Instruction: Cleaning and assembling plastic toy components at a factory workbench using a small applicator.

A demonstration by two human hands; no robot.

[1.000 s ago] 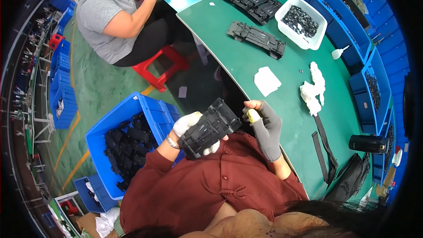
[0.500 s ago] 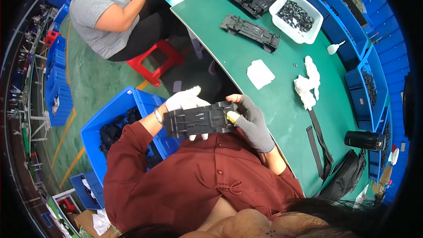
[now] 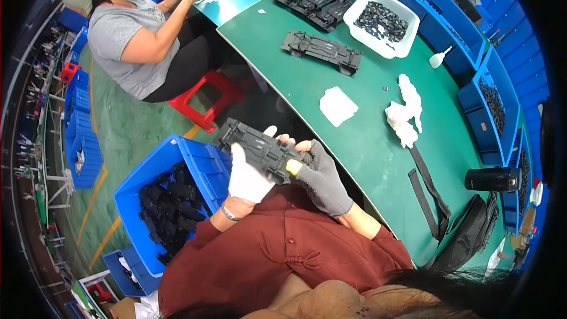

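Note:
A black moulded plastic chassis-like part [image 3: 257, 143] is held up in front of my body, tilted down toward the right. My left hand [image 3: 250, 178], in a white glove, grips its near side with the thumb over the top. My right hand [image 3: 325, 182], in a grey glove with a yellow thumb tip, holds its right end. Some of my fingers are hidden beneath the part. A blue bin [image 3: 208, 162] with several black plastic pieces [image 3: 171, 210] inside stands below, to the left of my hands.
Similar black parts [image 3: 322, 50] lie on the green table [image 3: 378, 171], near a white tub [image 3: 407, 47] of small black pieces. White paper [image 3: 338, 106], a crumpled white cloth [image 3: 404, 112], a black bag [image 3: 469, 233] and blue bins [image 3: 487, 136] are there too. A co-worker sits on a red stool [image 3: 207, 103].
The black part has turned clockwise and now slopes down to the right. My left hand has shifted from behind it to its near side. More of the bin's contents show.

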